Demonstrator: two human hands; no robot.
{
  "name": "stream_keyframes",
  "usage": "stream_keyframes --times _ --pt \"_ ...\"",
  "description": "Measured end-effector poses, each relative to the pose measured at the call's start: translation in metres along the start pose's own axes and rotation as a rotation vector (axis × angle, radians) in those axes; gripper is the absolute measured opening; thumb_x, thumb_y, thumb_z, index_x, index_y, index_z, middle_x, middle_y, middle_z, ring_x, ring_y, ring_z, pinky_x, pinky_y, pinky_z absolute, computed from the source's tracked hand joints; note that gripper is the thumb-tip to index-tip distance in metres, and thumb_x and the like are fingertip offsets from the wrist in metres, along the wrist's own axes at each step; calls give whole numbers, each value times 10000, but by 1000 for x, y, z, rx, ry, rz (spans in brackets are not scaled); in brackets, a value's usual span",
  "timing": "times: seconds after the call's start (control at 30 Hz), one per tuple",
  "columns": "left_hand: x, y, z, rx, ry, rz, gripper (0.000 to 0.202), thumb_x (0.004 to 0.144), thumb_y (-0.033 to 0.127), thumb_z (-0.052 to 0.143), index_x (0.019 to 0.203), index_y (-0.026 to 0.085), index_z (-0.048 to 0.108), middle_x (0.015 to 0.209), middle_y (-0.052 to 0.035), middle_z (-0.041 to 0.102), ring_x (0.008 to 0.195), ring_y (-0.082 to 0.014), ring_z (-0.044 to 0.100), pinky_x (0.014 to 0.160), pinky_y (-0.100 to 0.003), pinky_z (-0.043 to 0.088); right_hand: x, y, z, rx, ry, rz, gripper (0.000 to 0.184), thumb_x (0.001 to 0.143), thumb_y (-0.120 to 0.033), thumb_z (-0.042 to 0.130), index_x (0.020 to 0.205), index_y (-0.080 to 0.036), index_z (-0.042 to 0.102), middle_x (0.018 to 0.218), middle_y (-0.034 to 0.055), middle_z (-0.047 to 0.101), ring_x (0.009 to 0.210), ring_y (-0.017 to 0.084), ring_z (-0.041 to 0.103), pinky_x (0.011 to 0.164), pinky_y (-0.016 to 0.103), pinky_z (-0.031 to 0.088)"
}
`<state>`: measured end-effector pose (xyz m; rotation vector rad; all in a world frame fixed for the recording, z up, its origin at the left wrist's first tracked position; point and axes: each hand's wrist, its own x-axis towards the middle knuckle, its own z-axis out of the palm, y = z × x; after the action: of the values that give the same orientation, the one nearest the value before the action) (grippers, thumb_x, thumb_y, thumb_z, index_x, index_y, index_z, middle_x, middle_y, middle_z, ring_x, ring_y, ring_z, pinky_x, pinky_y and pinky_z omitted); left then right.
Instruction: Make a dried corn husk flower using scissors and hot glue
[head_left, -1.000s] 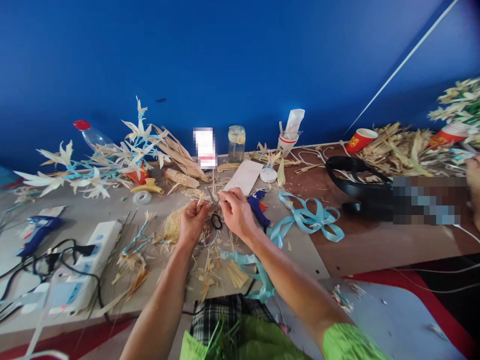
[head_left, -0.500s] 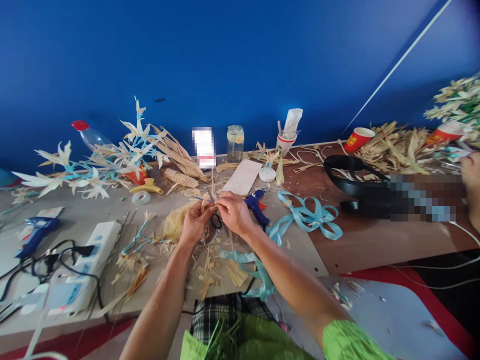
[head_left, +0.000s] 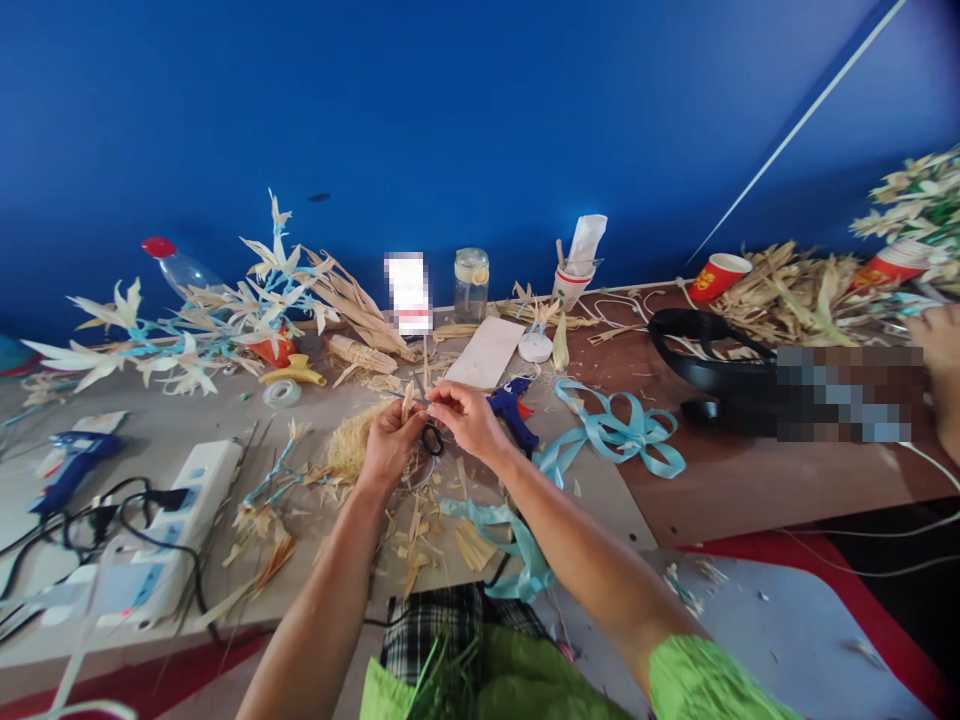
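Note:
Over the middle of the table, my left hand (head_left: 386, 440) is closed on a small pale piece of corn husk (head_left: 407, 402) that pokes up above its fingers. My right hand (head_left: 471, 418) meets it from the right, thumb and fingertips pinched together; what lies in this pinch is too small to make out. Just below the fingertips shows the black handle of a pair of scissors (head_left: 433, 440). A tangle of fine straw-coloured fibres (head_left: 351, 445) lies left of my left hand. Beside my right hand rests a blue glue gun (head_left: 514, 410).
Light-blue ribbon (head_left: 622, 430) is looped on the right. On the left are husk flowers on a branch (head_left: 277, 300), a power strip (head_left: 184, 530) and a second glue gun (head_left: 75, 470). A black headband device (head_left: 712, 350) and another person's hand (head_left: 937, 350) are far right.
My right fingers have shifted slightly at the fingertips of my left hand. The other person's hand at the far right has moved a little to the left.

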<state>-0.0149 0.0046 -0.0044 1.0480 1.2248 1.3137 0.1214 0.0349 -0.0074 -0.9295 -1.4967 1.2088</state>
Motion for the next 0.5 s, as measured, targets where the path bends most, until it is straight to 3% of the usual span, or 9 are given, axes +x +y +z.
stream_keyframes --times 0.5 --pt "0 0 -1 112 13 14 240 682 354 714 748 145 617 607 28 551 533 -83 459 528 -214 361 -2 -4 0 -214 87 -53 261 836 -376 488 666 -180 520 596 -14 491 570 115 425 574 237 327"
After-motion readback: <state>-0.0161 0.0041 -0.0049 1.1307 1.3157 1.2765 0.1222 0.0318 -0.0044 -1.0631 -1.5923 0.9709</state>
